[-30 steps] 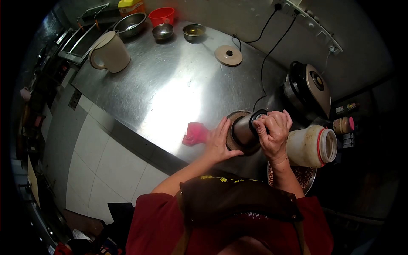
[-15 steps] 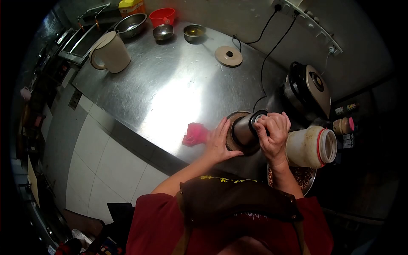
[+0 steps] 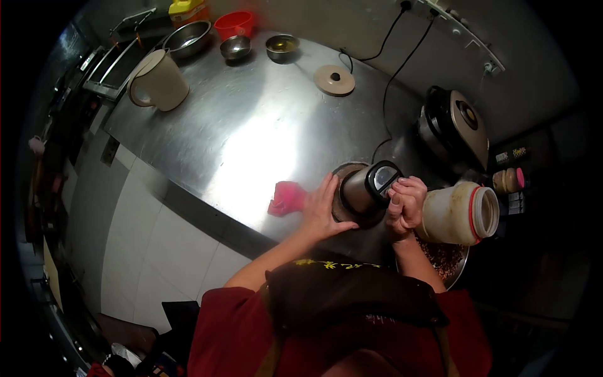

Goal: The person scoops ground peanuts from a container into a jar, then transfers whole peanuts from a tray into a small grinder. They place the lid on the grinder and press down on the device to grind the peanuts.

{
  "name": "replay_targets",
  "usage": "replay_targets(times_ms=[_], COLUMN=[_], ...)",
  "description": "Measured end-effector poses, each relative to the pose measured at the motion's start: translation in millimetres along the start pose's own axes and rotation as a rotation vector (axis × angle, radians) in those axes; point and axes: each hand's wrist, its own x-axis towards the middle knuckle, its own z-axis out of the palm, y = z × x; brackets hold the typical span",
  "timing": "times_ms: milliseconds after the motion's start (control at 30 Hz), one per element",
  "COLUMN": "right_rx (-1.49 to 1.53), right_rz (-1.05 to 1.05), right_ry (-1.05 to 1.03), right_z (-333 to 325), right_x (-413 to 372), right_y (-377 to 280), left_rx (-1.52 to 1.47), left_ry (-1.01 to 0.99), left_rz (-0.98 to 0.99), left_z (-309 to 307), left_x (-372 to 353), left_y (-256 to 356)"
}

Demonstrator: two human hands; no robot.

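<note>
A steel grinder (image 3: 359,190) with a black lid (image 3: 383,177) stands tilted on a round brown mat (image 3: 344,171) near the front edge of the steel counter (image 3: 251,138). My right hand (image 3: 407,206) is closed on the right side of the lid, whose top shows. Fingers spread, my left hand (image 3: 320,212) lies flat on the counter and presses against the mat and the grinder's base. A pink cloth (image 3: 286,198) sits just left of that hand.
A plastic jar (image 3: 455,215) lies on its side right of the grinder, above a bowl of brown nuts (image 3: 447,262). A rice cooker (image 3: 455,129) stands behind. A cream jug (image 3: 157,78), a round lid (image 3: 334,80) and several bowls (image 3: 235,47) sit farther back. A black cord (image 3: 389,94) runs to the wall.
My right hand has slid off the top of the lid to its right side, uncovering the lid. The left hand stays in place. The view has shifted slightly.
</note>
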Motion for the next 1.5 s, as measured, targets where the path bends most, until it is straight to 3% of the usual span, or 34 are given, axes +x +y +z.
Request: replay_targets(times_ms=[1500], right_rx=[0.008], right_rz=[0.033], right_ry=[0.068], right_z=[8.5], right_x=[-5.6], right_y=[-0.7], left_rx=[0.015], left_ry=[-0.020], left_rz=[-0.037], left_z=[-1.5], left_x=[-1.1], left_y=[2.3])
